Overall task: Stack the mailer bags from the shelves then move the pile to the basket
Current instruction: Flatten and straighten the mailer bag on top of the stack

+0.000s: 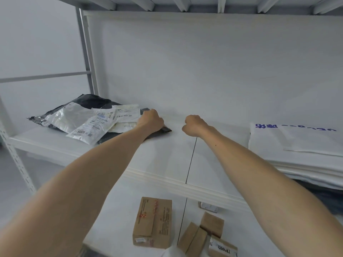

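A pile of mailer bags (87, 119), dark and white with printed labels, lies at the left of the white shelf (167, 154). My left hand (151, 120) grips the right edge of the pile, fingers curled over a dark bag (165, 129) whose corner sticks out beneath the hand. My right hand (194, 125) hovers over the bare shelf just right of the pile, fingers curled into a fist with nothing in it. At the right end of the shelf lies a stack of large white mailer bags (297, 145) with blue print.
On the lower shelf stand several brown cardboard boxes (153, 221), one small box (193, 240) near the front. A grey upright post (87, 52) bounds the shelf at the left. The white back panel (204, 62) closes the rear.
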